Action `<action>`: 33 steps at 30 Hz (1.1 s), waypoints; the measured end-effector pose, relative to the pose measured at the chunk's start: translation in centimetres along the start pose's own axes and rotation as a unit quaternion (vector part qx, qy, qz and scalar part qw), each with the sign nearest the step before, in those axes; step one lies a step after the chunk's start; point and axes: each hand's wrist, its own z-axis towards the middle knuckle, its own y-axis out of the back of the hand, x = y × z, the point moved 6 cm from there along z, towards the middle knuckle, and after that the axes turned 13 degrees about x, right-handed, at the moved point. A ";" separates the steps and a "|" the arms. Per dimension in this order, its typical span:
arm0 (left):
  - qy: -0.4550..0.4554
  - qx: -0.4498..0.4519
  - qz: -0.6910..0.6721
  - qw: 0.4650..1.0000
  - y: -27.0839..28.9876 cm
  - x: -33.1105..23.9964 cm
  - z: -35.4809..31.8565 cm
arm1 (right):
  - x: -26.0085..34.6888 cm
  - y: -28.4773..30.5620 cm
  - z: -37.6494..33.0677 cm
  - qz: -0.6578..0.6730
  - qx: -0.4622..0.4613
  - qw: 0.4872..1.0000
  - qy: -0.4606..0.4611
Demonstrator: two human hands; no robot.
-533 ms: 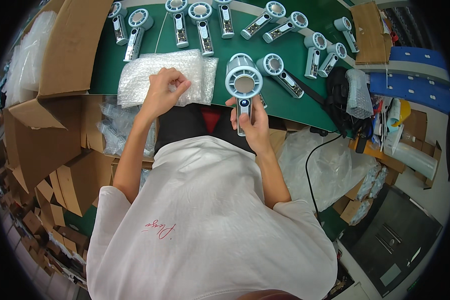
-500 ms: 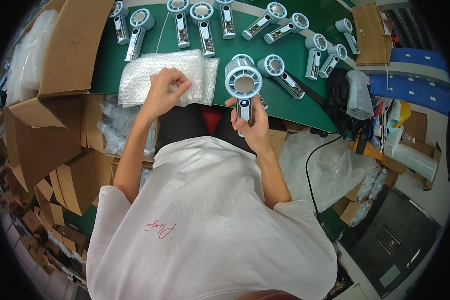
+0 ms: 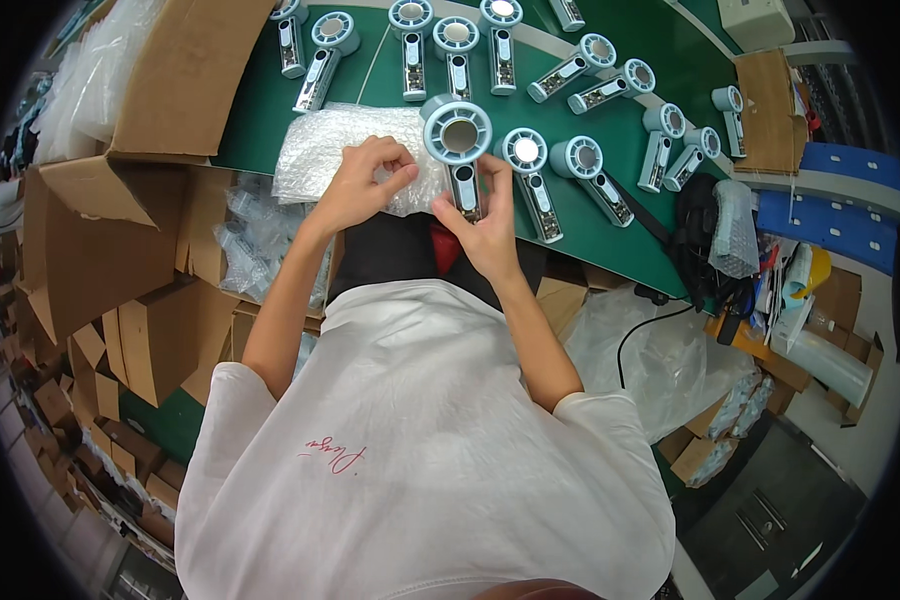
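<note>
My right hand grips the handle of a pale blue handheld fan, holding it upright over the front edge of the green table. My left hand rests on a stack of clear bubble-wrap bags, with its fingertips pinching the top bag next to the fan. Several more fans of the same kind lie on the table, two of them just right of the held one and others in a row farther back.
Open cardboard boxes stand at my left, one with plastic bags inside. Flat cardboard pieces pile up lower left. At the right are a black bag, a cable, plastic sheeting and blue crates.
My right hand has brought the fan slightly left and closer to my left hand. My left hand has stayed on the bubble-wrap bags.
</note>
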 end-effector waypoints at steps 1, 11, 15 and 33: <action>0.003 -0.004 -0.033 0.999 0.1 0.3 0.0 | -0.5 0.1 0.4 -0.049 0.008 0.999 0.010; 0.031 -0.092 -0.292 0.952 0.9 2.9 0.3 | -0.4 1.9 -1.0 -0.286 0.047 0.957 -0.004; 0.011 -0.139 -0.302 0.943 1.5 1.0 1.0 | 0.9 2.3 -1.5 -0.377 0.103 0.920 -0.039; -0.294 -0.051 0.098 0.949 -3.0 -21.2 5.7 | 13.0 8.1 -3.1 0.349 0.031 0.932 -0.087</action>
